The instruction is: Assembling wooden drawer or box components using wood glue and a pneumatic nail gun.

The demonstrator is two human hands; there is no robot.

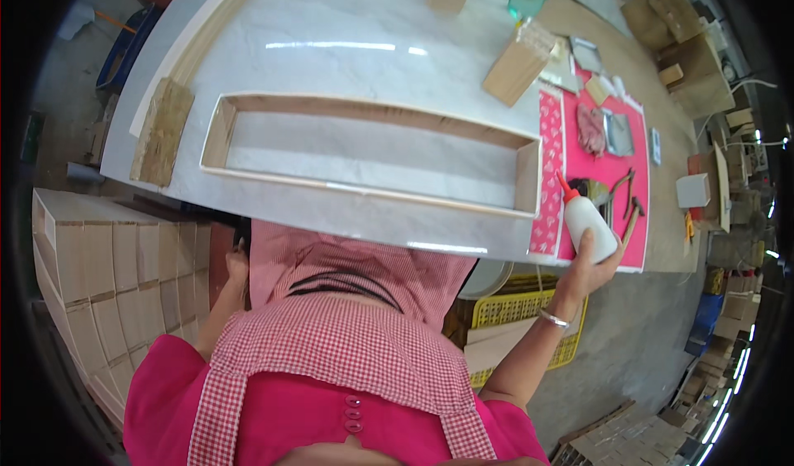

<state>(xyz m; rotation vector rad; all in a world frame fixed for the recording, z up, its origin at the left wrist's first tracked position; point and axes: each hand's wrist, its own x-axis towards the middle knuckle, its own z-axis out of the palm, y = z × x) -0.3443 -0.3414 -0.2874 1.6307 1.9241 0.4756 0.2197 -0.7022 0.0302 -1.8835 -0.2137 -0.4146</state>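
While right grip (590, 269) clasps bottle (587, 223), frame (372, 115) lies left.

I note, over the remote feed, a hot-pink short-sleeved shirt (285, 400) with three glossy buttons (354, 414), under a red-and-white gingham apron (347, 334) with matching shoulder straps (217, 420). I record one silver bangle (554, 320) at the right wrist (566, 304).

open from above inside the wooden frame (380, 117), walls all round, wooden block (511, 73) near far right corner
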